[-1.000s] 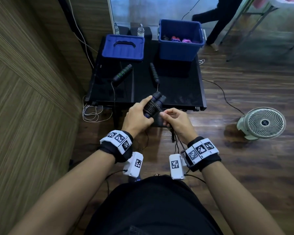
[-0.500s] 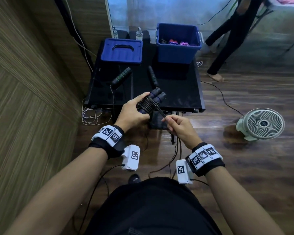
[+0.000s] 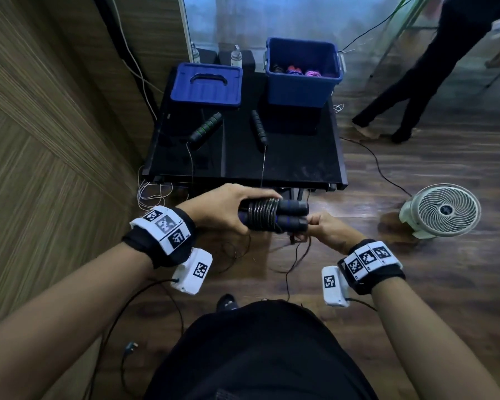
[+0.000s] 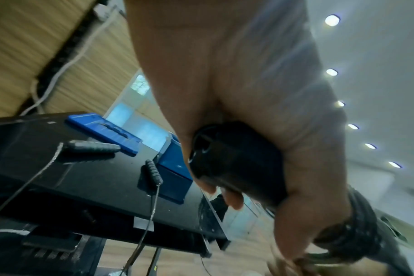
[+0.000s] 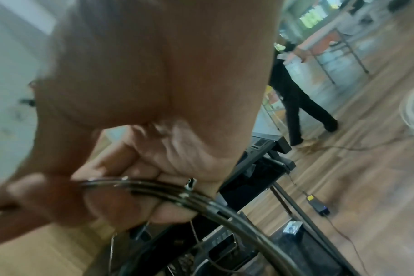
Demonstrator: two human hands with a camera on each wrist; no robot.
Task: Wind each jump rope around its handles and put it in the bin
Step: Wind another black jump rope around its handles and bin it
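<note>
My left hand (image 3: pixel 228 209) grips a pair of black jump rope handles (image 3: pixel 289 215) lying side by side, with dark cord coiled around their middle (image 3: pixel 261 215). In the left wrist view the handle ends (image 4: pixel 227 158) sit inside my curled fingers. My right hand (image 3: pixel 321 229) pinches the loose cord (image 5: pixel 154 186) just below the handles' right end. An open blue bin (image 3: pixel 302 73) with coloured wound ropes inside stands at the back right of the black table (image 3: pixel 300 166). Two more black handles (image 3: pixel 207 129) (image 3: pixel 259 127) lie on the table, their thin cords hanging over the front edge.
A blue bin lid (image 3: pixel 207 85) lies at the back left of the table. A white floor fan (image 3: pixel 442 210) stands on the wood floor to the right. A person's legs (image 3: pixel 410 90) are at the far right. Cables trail on the floor; a wood wall is at left.
My left hand has turned the handles from pointing away to lying level, left to right. My right hand has moved in close under their right end with the cord. The person behind has walked right.
</note>
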